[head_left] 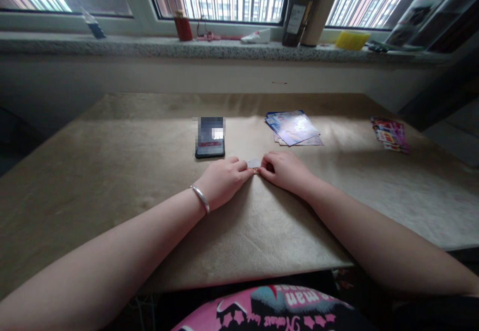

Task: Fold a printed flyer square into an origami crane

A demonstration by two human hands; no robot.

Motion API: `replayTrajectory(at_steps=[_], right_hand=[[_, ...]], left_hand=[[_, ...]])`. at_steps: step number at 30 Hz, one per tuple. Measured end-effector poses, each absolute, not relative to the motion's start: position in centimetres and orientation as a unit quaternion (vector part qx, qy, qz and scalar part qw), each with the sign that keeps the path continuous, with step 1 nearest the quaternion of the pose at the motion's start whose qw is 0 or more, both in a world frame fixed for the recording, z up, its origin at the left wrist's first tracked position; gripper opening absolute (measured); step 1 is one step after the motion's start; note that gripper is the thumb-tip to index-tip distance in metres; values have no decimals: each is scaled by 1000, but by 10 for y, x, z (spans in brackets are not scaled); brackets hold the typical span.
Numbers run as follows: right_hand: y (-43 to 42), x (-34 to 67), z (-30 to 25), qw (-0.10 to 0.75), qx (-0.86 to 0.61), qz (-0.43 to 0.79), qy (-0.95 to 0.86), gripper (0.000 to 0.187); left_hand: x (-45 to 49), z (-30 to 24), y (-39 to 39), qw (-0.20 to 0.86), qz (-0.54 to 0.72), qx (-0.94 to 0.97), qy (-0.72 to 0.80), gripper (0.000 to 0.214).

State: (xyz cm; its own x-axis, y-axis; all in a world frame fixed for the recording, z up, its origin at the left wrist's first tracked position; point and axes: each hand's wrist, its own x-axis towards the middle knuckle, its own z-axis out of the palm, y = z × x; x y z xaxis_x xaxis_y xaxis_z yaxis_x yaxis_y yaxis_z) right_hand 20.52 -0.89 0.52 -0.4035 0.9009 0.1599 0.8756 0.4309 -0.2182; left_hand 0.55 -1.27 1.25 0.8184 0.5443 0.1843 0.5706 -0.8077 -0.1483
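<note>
A small piece of paper (254, 163), whitish with a yellowish patterned strip along its near edge, lies between my two hands at the middle of the table. My left hand (226, 180), below a silver bangle, pinches its left side, fingers pressed together. At the right side, the thumb and forefinger of my right hand (286, 170) close on the paper, the other fingers curled. Fingertips cover both ends, so its full shape is hidden. Just beyond my left hand lies a phone (210, 149), its screen partly blurred.
Several blue and pale printed sheets (294, 126) lie beyond my right hand. Colourful small packets or cards (391, 134) rest farther right on the table (112, 171). Along the windowsill (130, 47) stand a red thread spool (183, 26), a dark jar (296, 17) and a yellow sponge-like block (352, 40).
</note>
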Motion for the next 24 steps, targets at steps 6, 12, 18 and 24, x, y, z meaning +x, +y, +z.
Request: replayTrajectory(at_steps=[6, 12, 18, 24], right_hand=[[-7, 210, 4, 166, -426, -11, -889, 17], [-9, 219, 4, 190, -373, 22, -908, 18], [-10, 221, 1, 195, -378, 18, -905, 20], [-15, 216, 7, 151, -397, -6, -905, 22]], left_hand=[[7, 13, -15, 72, -80, -946, -305, 26], [7, 13, -16, 55, -96, -944, -311, 27], [5, 12, -14, 25, -120, -941, -314, 27], [4, 12, -14, 23, -115, -941, -318, 26]])
